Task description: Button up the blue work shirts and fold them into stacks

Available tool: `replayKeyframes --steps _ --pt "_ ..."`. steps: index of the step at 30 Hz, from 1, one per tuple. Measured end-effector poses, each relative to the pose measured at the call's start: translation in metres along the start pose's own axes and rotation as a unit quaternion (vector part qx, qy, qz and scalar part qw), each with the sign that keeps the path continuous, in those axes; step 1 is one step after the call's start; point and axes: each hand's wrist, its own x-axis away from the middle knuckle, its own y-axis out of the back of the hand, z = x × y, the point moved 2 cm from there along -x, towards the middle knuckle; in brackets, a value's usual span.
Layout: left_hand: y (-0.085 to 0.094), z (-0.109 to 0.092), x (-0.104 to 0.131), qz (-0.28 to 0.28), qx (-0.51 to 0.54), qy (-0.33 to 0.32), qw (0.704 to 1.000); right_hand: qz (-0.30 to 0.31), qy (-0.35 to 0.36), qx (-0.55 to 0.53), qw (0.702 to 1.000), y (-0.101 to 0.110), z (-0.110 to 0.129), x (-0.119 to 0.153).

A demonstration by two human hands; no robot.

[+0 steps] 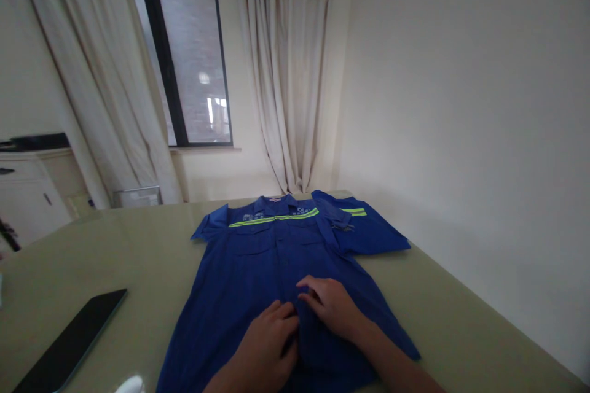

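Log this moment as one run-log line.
left hand: at blue shirt, lower front | right hand: at shirt front, farther up | shirt: spread on table | dark flat device: left of shirt

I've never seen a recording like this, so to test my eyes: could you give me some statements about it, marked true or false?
1. The left hand and right hand are both at the shirt. True.
2. The shirt's chest stripe is red. False: the stripe is yellow-green.
3. The tablet lies left of the shirt. True.
4. The shirt is hanging up. False: it lies on the table.
5. Curtains hide the whole window. False: the window shows between the curtains.
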Motion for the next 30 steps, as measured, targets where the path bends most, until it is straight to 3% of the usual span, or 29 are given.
replayKeyframes --steps 6,8,11,15,18,21,24,30 --pt "-0.007 0.044 -0.012 -0.120 0.139 0.131 0.974 0.102 0.041 0.093 0.990 0.005 0.013 -0.027" --pt "-0.012 0.058 -0.013 -0.137 0.165 0.157 0.964 0.117 0.046 0.129 0.984 0.000 0.018 -0.033" --pt "-0.020 0.069 -0.014 -0.144 0.235 0.185 0.943 0.087 0.045 0.119 0.988 -0.007 0.017 -0.033" --pt "-0.028 0.079 -0.021 -0.139 0.361 0.244 0.889 0.034 0.067 0.024 0.997 -0.012 0.011 -0.024" --pt "-0.030 0.084 -0.028 -0.165 0.404 0.267 0.860 -0.007 0.098 -0.026 0.995 -0.014 0.010 -0.021" --pt "-0.027 0.084 -0.031 -0.205 0.362 0.244 0.876 -0.013 0.117 -0.033 0.993 -0.019 0.012 -0.023" --pt "-0.023 0.077 -0.029 -0.232 0.317 0.209 0.895 -0.008 0.088 -0.059 0.994 -0.023 0.012 -0.026" --pt "-0.019 0.063 -0.026 -0.242 0.318 0.186 0.897 -0.050 0.025 -0.157 0.986 -0.021 0.012 -0.027"
